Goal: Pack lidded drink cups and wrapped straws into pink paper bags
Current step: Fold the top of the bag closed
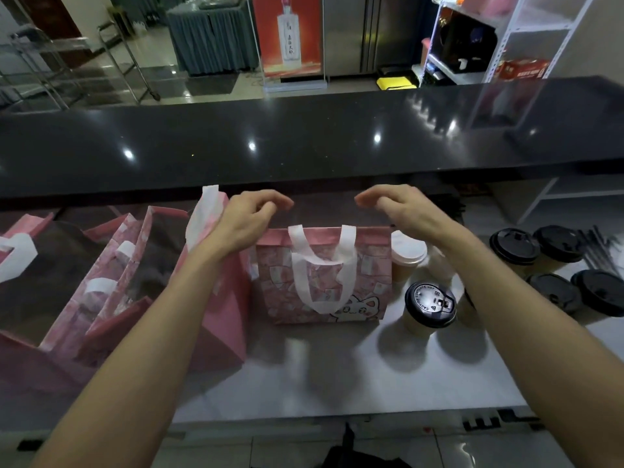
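Note:
A pink paper bag (324,288) with white handles and a cat print stands upright at the middle of the steel counter. My left hand (250,221) and my right hand (401,207) hover just above its top edge, fingers curled and apart, holding nothing. Right of the bag stand a white-lidded cup (407,258) and a black-lidded cup (429,307). Several more black-lidded cups (553,268) stand at the far right, with dark wrapped straws (597,248) lying behind them. What the bag holds is hidden.
Several other pink bags (111,285) stand open at the left, one tall bag (223,292) right beside my left forearm. A glossy black raised countertop (304,140) runs across behind the bags. The steel counter (337,373) lies bare in front.

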Motion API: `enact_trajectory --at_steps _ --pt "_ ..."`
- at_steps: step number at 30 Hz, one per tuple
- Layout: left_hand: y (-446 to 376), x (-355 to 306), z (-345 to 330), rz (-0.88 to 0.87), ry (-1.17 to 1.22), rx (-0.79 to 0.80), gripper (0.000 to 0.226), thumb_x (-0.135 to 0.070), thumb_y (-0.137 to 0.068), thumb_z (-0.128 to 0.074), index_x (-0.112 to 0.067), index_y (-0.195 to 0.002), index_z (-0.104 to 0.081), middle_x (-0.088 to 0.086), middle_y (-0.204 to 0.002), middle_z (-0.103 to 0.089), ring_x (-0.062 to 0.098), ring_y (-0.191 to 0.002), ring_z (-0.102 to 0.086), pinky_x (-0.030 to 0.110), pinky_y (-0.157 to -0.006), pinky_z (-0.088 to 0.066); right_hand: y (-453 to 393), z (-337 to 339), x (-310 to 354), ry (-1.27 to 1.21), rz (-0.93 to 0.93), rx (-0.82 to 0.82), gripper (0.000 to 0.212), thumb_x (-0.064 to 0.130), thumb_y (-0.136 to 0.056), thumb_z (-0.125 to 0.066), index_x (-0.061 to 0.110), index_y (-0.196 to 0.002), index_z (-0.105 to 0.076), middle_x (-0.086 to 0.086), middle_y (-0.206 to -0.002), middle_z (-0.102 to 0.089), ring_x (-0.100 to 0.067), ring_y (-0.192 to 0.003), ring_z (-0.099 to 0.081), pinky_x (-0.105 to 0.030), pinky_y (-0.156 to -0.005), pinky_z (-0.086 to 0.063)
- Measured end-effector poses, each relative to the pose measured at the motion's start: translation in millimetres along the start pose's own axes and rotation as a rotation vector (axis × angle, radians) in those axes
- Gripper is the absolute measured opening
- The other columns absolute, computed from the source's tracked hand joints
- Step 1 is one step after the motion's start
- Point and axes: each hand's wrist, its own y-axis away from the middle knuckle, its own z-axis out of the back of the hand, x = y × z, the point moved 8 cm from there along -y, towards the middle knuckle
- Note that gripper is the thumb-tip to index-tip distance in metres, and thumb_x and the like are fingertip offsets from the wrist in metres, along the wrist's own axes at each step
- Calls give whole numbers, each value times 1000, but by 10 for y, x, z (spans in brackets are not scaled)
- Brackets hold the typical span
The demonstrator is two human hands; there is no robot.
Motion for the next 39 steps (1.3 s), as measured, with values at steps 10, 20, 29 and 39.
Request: enact_trajectory --at_steps 10,20,29,39 --pt "-111 -104 -579 -57 -308 205 19 -45 -84 -90 -36 -101 -87 -15 -91 -81 3 -89 -73 30 -85 -60 -205 -686 139 510 86 161 30 52 -92 -80 29 -111 -84 9 -100 -78 -20 -100 -72 -34 -83 -55" --pt "-3 443 -166 59 -272 233 32 -15 -84 -93 -31 -110 -87 -12 -92 -81 10 -93 -76 42 -91 -63 6 -275 -414 399 -34 90 18 34 -96 -81 33 -113 -85 13 -96 -82 -11 -94 -74 -35 -88 -60" --pt "-29 556 -51 112 -127 196 33 0 -84 -90 -25 -105 -87 -9 -91 -83 2 -89 -78 23 -87 -63 42 -332 -454 385 -35 14 10 33 -94 -83 38 -102 -86 29 -71 -71 3 -80 -69 -20 -69 -51" --pt "25 471 -38 91 -266 206 20 -30 -82 -96 -38 -91 -80 -14 -90 -77 8 -92 -73 25 -78 -54 154 -418 -310 431 -61 -37 14 32 -93 -76 39 -100 -86 24 -67 -68 -6 -78 -69 -36 -76 -62"
